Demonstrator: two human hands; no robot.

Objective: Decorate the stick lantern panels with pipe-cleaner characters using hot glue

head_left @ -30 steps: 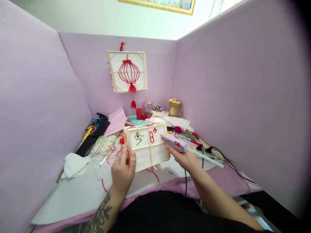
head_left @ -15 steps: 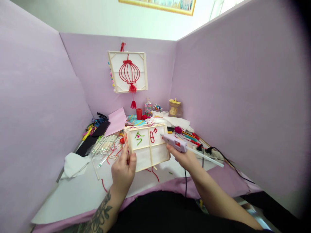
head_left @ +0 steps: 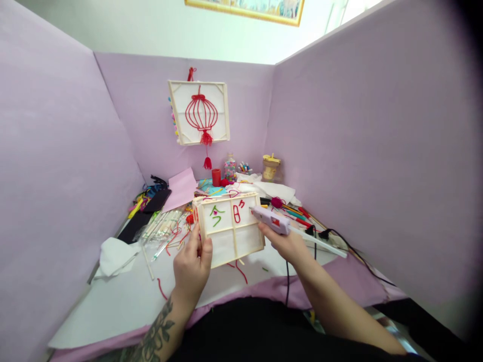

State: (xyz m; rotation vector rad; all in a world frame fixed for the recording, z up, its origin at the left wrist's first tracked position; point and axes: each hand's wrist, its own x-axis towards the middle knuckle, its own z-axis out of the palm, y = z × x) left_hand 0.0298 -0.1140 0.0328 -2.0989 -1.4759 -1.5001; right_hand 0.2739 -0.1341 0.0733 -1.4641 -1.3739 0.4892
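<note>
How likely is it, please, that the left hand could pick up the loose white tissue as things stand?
Probably not while the left hand grips the pale wooden, white-panelled box, though little besides a thin white stick seems to lie between that hand and the tissue.

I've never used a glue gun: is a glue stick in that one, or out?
In: a pale stick juts from the back of the glue gun in the right hand.

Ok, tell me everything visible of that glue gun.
The glue gun is pale purple and looks plastic, with a red patch on its side. A long whitish stick juts from its back. The right hand holds it, tip towards the upper right panel of the box; whether they touch is unclear.
</note>
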